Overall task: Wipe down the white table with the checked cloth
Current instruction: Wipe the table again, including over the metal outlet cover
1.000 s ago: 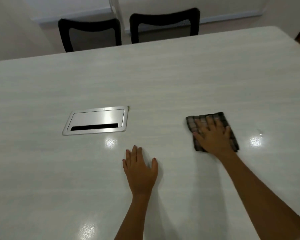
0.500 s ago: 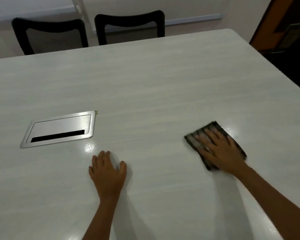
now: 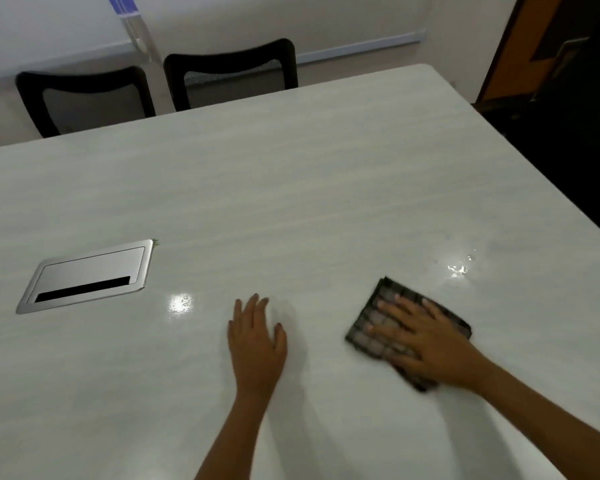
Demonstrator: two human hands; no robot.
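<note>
Compared against the frame half a second back:
- Found the checked cloth (image 3: 378, 327) closer to the left hand (image 3: 257, 337), with a narrower gap between the two hands than before.
- Saw the cloth turned further askew, one corner pointing toward the far side of the table (image 3: 291, 188).
- Logged a wet, shiny streak (image 3: 459, 268) beyond the cloth on the right. Earlier the cloth lay right by that shine.
- Noted more of the dark doorway with its orange door (image 3: 506, 64) at the right edge of view.

Hand pose:
- Recorded the right hand (image 3: 430, 344) laid palm-down on the cloth, fingers (image 3: 406, 308) straight and spread, aimed up and to the left. No curl or pinch seen; pressed flat from above. Forearm entered from the lower right corner.
- Recorded the left hand flat on bare tabletop, palm down, fingers together and pointing away from the body, thumb out to the right. Touched nothing but the table.

Placement:
- Located the cloth flat on the near right part of the table, mostly under the right hand, slightly blurred at its near edge.
- Marked a metal cable hatch (image 3: 87, 275) set flush in the top, well to the left of both hands.
- Counted two black chairs (image 3: 84, 98) (image 3: 232, 74) behind the far edge.
</note>
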